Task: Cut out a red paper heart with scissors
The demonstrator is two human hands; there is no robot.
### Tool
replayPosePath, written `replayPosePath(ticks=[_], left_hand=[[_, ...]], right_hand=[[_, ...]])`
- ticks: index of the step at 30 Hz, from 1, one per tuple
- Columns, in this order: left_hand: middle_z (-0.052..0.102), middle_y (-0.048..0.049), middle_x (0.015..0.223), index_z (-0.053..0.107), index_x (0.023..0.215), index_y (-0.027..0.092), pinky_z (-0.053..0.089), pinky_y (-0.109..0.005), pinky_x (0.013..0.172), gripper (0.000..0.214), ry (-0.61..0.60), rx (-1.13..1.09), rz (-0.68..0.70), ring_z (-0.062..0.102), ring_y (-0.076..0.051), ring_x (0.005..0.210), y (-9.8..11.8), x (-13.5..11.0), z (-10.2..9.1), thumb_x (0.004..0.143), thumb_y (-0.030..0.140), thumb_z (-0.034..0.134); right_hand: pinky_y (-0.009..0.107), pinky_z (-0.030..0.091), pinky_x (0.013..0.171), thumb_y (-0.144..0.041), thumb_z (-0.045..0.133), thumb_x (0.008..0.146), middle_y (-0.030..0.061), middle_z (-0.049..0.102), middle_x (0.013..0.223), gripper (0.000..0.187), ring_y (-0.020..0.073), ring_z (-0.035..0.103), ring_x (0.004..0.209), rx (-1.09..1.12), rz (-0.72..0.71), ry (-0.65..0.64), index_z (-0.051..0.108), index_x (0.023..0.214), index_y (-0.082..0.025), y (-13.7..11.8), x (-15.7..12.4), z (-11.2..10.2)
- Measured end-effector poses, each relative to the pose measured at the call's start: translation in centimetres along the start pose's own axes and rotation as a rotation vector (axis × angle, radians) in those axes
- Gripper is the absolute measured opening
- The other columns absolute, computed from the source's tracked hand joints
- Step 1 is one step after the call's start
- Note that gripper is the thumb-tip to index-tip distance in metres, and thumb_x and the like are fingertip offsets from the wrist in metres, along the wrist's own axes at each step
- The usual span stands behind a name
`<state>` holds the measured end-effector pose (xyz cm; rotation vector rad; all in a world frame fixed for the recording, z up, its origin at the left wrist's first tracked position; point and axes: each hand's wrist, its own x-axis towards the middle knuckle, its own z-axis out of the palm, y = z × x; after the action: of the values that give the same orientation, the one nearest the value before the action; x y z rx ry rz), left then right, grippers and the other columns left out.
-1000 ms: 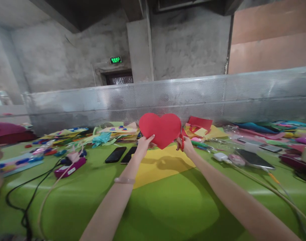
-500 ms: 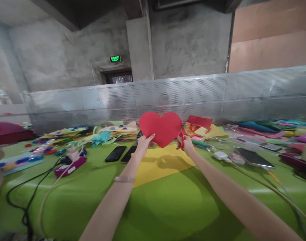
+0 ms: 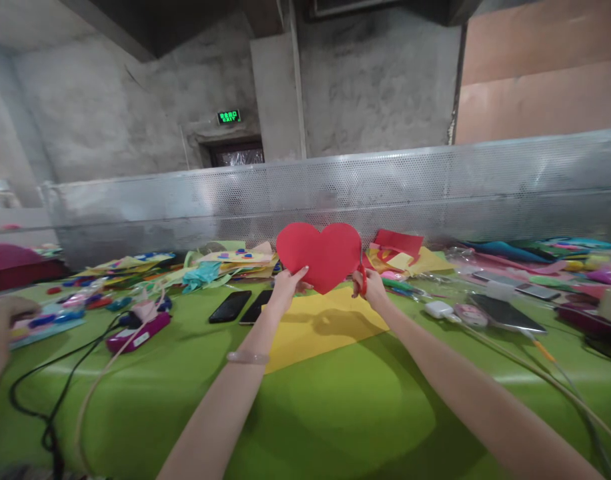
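Note:
A red paper heart [image 3: 321,253] is held up, point down, over the table. Its lower left edge is pinched by my left hand [image 3: 289,287], thumb in front and fingers behind. My right hand [image 3: 369,285] is closed round the red handles of a pair of scissors [image 3: 363,281]. The blades stand upright along the heart's right edge; whether they touch the paper I cannot tell. Below the heart, a yellow sheet of paper [image 3: 330,333] lies flat on the green table cover [image 3: 345,413], with shadows falling on it.
Two black phones, one nearer [image 3: 230,307], lie left of the yellow sheet. A purple power strip [image 3: 138,333] and cables sit further left. Red paper scraps [image 3: 398,244] lie behind at right. Another person's hand [image 3: 5,327] reaches in at the far left. A perforated metal panel [image 3: 365,190] closes off the back.
The other person's hand at the far left has come further into view over the blue card. My hands, the heart and the scissors look nearly the same.

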<state>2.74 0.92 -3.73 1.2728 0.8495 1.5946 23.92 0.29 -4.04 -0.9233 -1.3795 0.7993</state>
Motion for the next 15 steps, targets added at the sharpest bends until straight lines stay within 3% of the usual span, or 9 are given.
replayPosePath(ticks=[10,15], left_hand=[[0.067,-0.0038,0.057,0.061,0.088,0.011,0.04,-0.02,0.034,0.029,0.022,-0.013,-0.008,0.06,-0.014,0.04,0.47,-0.15,-0.06,0.068,0.03,0.07],[0.068,-0.0042,0.057,0.061,0.088,0.011,0.04,-0.02,0.035,0.031,0.021,-0.01,-0.003,0.061,-0.015,0.041,0.51,-0.18,-0.2,0.067,0.031,0.072]], right_hand=[[0.021,0.045,0.033,-0.027,0.054,0.064,-0.0056,0.045,0.034,0.018,0.0092,0.045,0.029,0.013,-0.014,0.009,0.044,0.051,-0.02,0.13,0.21,-0.05],[0.017,0.034,0.027,-0.028,0.052,0.065,-0.0054,0.045,0.033,0.017,0.0083,0.043,0.028,0.026,-0.009,0.011,0.043,0.052,-0.02,-0.37,0.16,-0.41]])
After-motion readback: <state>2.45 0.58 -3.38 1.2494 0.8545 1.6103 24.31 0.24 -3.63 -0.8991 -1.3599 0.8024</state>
